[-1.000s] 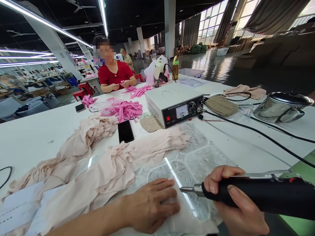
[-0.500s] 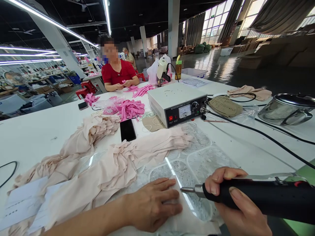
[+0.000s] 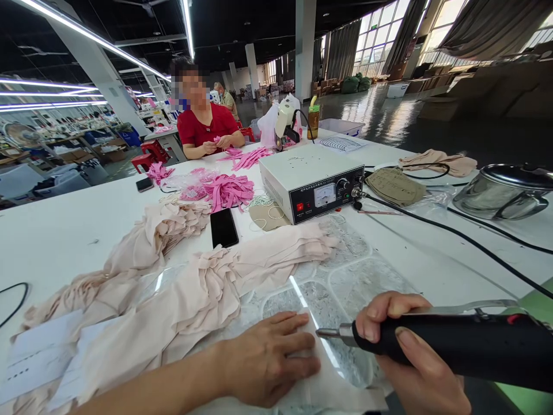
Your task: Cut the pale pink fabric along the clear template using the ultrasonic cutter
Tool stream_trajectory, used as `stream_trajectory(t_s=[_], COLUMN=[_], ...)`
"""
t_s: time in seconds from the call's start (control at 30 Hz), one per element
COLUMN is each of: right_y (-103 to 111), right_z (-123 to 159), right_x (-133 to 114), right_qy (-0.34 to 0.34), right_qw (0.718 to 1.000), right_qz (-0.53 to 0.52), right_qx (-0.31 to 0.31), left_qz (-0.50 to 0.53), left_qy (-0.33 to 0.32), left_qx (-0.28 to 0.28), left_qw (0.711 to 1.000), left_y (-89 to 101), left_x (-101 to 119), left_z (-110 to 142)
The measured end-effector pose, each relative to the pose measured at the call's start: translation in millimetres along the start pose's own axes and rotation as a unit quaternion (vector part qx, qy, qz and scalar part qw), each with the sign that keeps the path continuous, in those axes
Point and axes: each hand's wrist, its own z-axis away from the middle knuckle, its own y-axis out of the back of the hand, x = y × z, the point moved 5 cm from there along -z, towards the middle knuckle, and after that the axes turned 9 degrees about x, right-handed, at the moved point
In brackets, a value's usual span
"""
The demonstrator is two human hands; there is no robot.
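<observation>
My left hand [image 3: 272, 357] lies flat, fingers stretched, on a pale beige fabric piece [image 3: 345, 393] at the front of the table. Beneath that piece is a clear sheet [image 3: 360, 279] with rounded outlines. In my right hand [image 3: 425, 369] is a black handheld ultrasonic tool [image 3: 470, 344], its fingers wrapped round the body. The pointed metal tip [image 3: 330, 333] is at the fabric's right edge, just right of my left fingertips; I cannot tell whether it touches. A stack of beige fabric pieces [image 3: 276, 251] stretches beyond my left hand.
A control box [image 3: 311, 178] with a dial stands mid-table. A black cable [image 3: 453, 233] runs right from it, near a steel pot [image 3: 503, 196]. A phone [image 3: 224, 227] and pink strips [image 3: 231, 191] lie left of the box. A co-worker in red [image 3: 207, 128] sits opposite.
The tool and my right hand have shifted very slightly left. My left hand and the fabric have stayed in place.
</observation>
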Motion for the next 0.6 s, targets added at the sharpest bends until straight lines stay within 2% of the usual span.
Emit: stream_trajectory(t_s=[0.17, 0.4, 0.6], right_y=[-3, 6, 13], right_z=[-1, 2, 7], right_x=[-1, -5, -8], right_qy=[-0.010, -0.035, -0.064], right_qw=[1.000, 0.997, 0.994], right_qz=[0.017, -0.025, -0.041], right_qx=[-0.017, 0.063, 0.076], left_qz=[0.003, -0.010, -0.035], left_qy=[0.000, 0.002, -0.015], left_qx=[0.004, 0.041, 0.084], left_qw=[1.000, 0.999, 0.996], left_y=[0.6, 1.9, 4.7], left_x=[0, 1, 7], left_z=[-1, 4, 1])
